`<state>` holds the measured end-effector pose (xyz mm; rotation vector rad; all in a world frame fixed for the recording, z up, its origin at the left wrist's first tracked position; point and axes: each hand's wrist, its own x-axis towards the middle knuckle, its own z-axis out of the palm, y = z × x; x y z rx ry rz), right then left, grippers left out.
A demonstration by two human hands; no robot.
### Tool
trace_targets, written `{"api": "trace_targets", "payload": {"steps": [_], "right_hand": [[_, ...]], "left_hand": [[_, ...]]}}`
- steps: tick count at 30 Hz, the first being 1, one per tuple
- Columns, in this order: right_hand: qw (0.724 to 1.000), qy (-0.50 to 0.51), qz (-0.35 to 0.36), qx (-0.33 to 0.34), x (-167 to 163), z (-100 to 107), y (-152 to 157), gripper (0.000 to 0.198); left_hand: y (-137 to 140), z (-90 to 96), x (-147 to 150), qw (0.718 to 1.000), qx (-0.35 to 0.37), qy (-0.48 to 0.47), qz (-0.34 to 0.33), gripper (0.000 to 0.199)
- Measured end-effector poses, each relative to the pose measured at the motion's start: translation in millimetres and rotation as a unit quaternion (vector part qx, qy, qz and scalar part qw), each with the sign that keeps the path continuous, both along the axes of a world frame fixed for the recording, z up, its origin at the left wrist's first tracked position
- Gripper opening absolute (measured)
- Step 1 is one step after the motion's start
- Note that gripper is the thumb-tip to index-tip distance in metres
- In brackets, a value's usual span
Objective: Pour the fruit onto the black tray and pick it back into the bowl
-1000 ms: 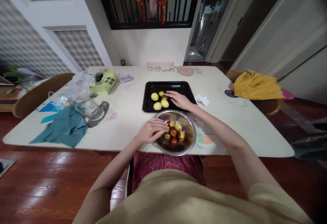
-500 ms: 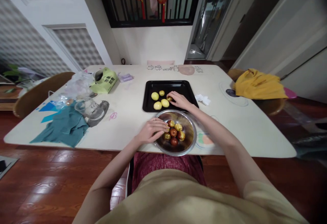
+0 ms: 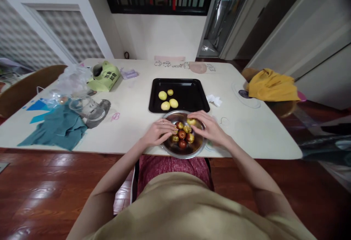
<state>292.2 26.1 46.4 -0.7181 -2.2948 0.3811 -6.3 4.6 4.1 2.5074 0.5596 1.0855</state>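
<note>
A steel bowl (image 3: 184, 155) at the table's near edge contains several jujubes (image 3: 182, 134), some reddish brown, others yellow with brown patches. Over the bowl's far right side, my right hand (image 3: 210, 127) grips a yellowish jujube (image 3: 191, 121) between thumb and fingers. My left hand (image 3: 159, 132) reaches over the left rim, its fingertips closed around another jujube (image 3: 174, 131), mostly covered by the fingers. Just beyond the bowl, a black baking tray (image 3: 192, 97) carries several yellow-green jujubes (image 3: 165, 105) on its left half.
A crumpled tissue (image 3: 214, 100) lies right of the tray. On the left are a green tissue packet (image 3: 105, 76), plastic bags (image 3: 72, 81), a clear plastic container (image 3: 85, 106) and a teal cloth (image 3: 55, 126). A yellow cloth (image 3: 271, 85) hangs over a chair at the right.
My right hand has come back from the tray to the bowl, bringing a jujube with it. My left hand stays at the bowl's left side. The view has shifted slightly.
</note>
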Motion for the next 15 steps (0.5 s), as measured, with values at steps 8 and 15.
{"api": "trace_targets", "payload": {"steps": [8, 15], "right_hand": [[0.999, 0.001, -0.042, -0.016, 6.2, -17.3, -32.5, 0.021], [0.996, -0.006, -0.093, 0.001, 3.3, -28.4, -38.0, 0.010]], "left_hand": [[-0.7, 3.2, -0.9, 1.000, -0.018, 0.004, -0.003, 0.036], [-0.8, 4.2, -2.2, 0.999, -0.032, 0.010, 0.002, 0.037]]}}
